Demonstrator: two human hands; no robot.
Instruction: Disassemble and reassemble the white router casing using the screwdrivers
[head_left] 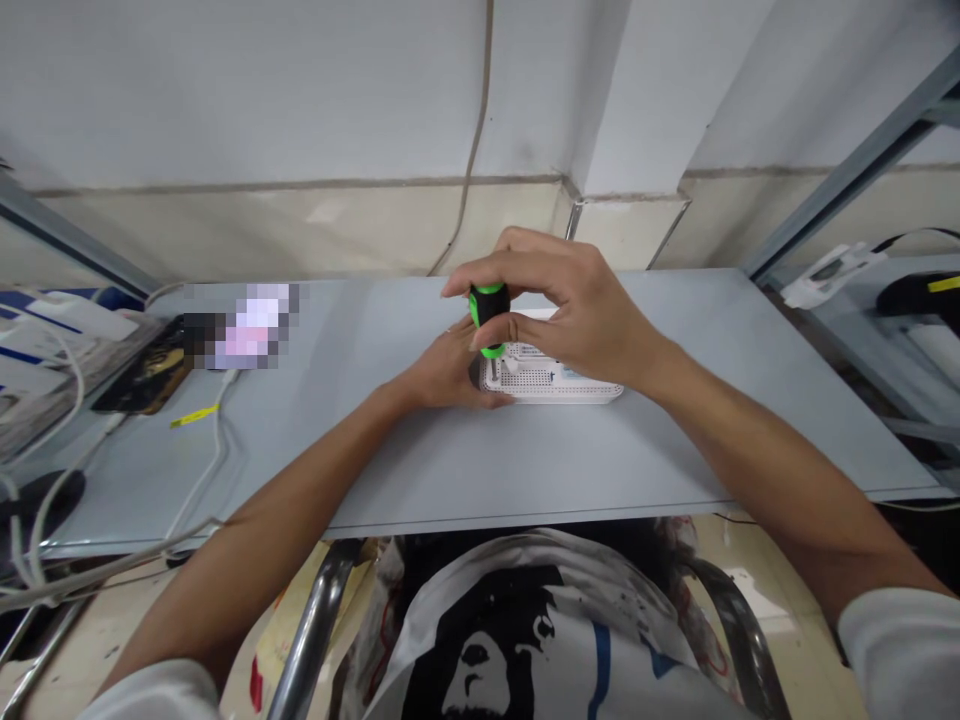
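The white device (592,392) lies mid-counter (450,460), its near left corner under an upright green-and-black screwdriver (489,318) pinched in the right hand's (559,300) fingers. The left hand (448,372) grips the device's left end.

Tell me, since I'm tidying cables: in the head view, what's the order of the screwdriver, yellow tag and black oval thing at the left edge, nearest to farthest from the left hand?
1. Screwdriver: just right of the left hand, in the right hand.
2. Yellow tag: left, by a cable.
3. Black oval thing: farthest left.
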